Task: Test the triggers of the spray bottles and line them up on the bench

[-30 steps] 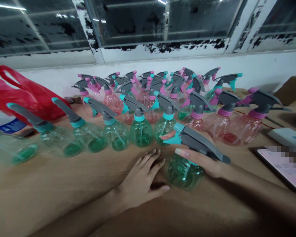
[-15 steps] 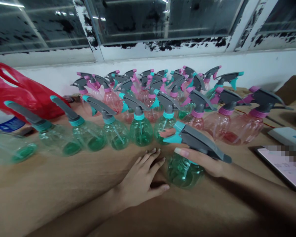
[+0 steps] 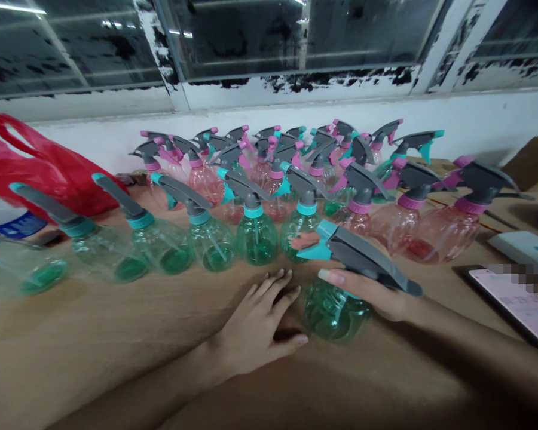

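My right hand (image 3: 376, 289) is wrapped round the neck of a green spray bottle (image 3: 334, 313) with a grey and turquoise trigger head. Its thumb lies along the near side, and the other fingers are mostly hidden behind the head. To the left, my left hand (image 3: 262, 325) rests palm down on the wooden table (image 3: 116, 346) with its fingers spread, holding nothing. Just beyond the hands stands a row of spray bottles, among them a green one (image 3: 257, 239) with a turquoise collar and a pink one (image 3: 448, 230) with a pink collar.
More pink and green spray bottles (image 3: 204, 182) crowd behind the front row, near the wall. A red plastic bag (image 3: 67, 179) lies at the left. On the right are a phone (image 3: 506, 298), a white box-shaped device (image 3: 520, 245) and a cardboard box (image 3: 535, 164).
Both hands and the held spray bottle keep their places. The view has shifted very slightly; nothing else has visibly changed.
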`<state>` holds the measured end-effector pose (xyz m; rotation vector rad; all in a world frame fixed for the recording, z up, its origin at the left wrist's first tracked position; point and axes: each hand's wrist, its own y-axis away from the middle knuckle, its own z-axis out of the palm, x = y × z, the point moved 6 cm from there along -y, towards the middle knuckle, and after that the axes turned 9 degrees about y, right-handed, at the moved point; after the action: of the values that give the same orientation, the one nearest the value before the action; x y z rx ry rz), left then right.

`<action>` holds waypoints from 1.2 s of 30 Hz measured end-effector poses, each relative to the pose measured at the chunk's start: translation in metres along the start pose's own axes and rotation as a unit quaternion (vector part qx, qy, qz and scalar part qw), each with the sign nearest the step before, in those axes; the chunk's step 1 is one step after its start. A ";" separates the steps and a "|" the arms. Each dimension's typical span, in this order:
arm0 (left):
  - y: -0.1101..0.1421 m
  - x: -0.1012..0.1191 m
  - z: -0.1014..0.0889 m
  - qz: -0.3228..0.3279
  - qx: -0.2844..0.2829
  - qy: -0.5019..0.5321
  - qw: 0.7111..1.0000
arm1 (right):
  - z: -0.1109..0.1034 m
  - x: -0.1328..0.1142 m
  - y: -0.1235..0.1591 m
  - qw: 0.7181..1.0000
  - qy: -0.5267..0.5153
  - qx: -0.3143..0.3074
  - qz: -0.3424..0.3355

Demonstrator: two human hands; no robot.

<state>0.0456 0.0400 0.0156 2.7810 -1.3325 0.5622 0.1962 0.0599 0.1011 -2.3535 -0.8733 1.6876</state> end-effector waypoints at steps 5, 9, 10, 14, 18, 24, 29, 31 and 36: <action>0.000 -0.001 0.001 -0.004 -0.002 0.000 1.000 | -0.001 0.000 0.000 1.000 0.005 -0.001 0.001; 0.000 -0.001 0.001 -0.001 -0.004 -0.007 1.000 | -0.001 -0.001 0.000 1.000 0.010 -0.005 -0.004; 0.000 -0.001 0.001 -0.002 -0.004 -0.010 1.000 | -0.001 -0.001 0.000 1.000 0.011 -0.006 -0.005; -0.001 0.000 0.000 -0.003 -0.009 -0.016 1.000 | -0.001 -0.002 0.000 1.000 0.021 -0.006 -0.011; -0.001 0.000 0.000 -0.007 -0.011 -0.016 1.000 | -0.001 0.001 0.001 1.000 0.021 -0.001 -0.012; 0.000 -0.002 0.000 -0.012 -0.006 -0.014 1.000 | -0.001 0.000 0.001 1.000 0.008 0.000 -0.018; 0.000 -0.001 0.001 -0.004 -0.001 -0.003 1.000 | 0.000 -0.001 0.001 1.000 0.002 -0.014 -0.004; -0.001 -0.001 0.001 -0.007 -0.001 0.001 1.000 | -0.001 -0.001 0.000 1.000 0.023 -0.014 0.000; 0.000 -0.001 0.001 -0.001 -0.007 0.004 1.000 | -0.001 -0.002 -0.001 0.997 0.072 -0.021 -0.001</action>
<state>0.0458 0.0408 0.0148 2.7660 -1.3266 0.5627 0.1962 0.0602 0.1034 -2.4647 -0.8931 1.4898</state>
